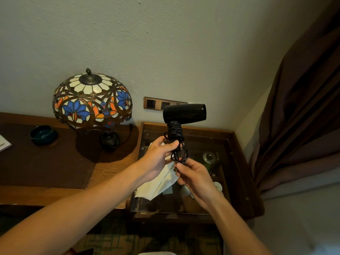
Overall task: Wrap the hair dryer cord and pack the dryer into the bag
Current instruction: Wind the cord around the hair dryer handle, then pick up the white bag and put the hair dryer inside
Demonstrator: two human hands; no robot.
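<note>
A black hair dryer (184, 113) is held upright above a glass-topped side table (237, 162), its barrel pointing right. Its black cord (175, 131) is wound in several turns around the handle, with a short loose tail hanging below. My left hand (158, 156) grips the lower end of the handle over the coils. Just below it, my right hand (193, 176) pinches the loose end of the cord. A white cloth bag (158, 184) lies flat on the glass under both hands, partly hidden by them.
A stained-glass lamp (92, 100) stands on the wooden desk (55, 172) to the left, beside a dark green ashtray (43, 134). Wall sockets (158, 103) sit behind the dryer. A metal tin (208, 157) and small items show under the glass. A brown curtain (303, 107) hangs at right.
</note>
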